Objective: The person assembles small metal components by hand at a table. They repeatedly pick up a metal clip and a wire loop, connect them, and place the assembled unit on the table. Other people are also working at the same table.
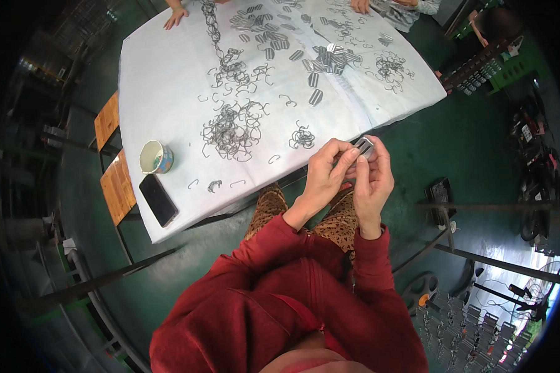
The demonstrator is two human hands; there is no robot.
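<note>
One large white-covered bench (168,81) is seen spread from nine o'clock round to one o'clock of the worker's hands, with its near edge just beside them. Two orange-brown wooden seats (118,183) are set beyond its edge at nine o'clock. The left hand (325,175) and right hand (374,183) are held together. Between nine and ten o'clock from them, a tangled heap of bent wire hooks (233,130) is laid on the cloth. Toward twelve o'clock, striped grey metal plates (333,59) are piled, with others scattered around. Near nine o'clock, a dark phone (158,200) is laid flat, and a paper cup (162,160) is stood just above it. At ten o'clock, a small hook cluster (302,137) is gathered. Between both hands' fingertips, a grey metal piece (364,147) is clamped; whether a hook is also gripped cannot be told. Loose single hooks (238,184) are scattered at nine o'clock.
</note>
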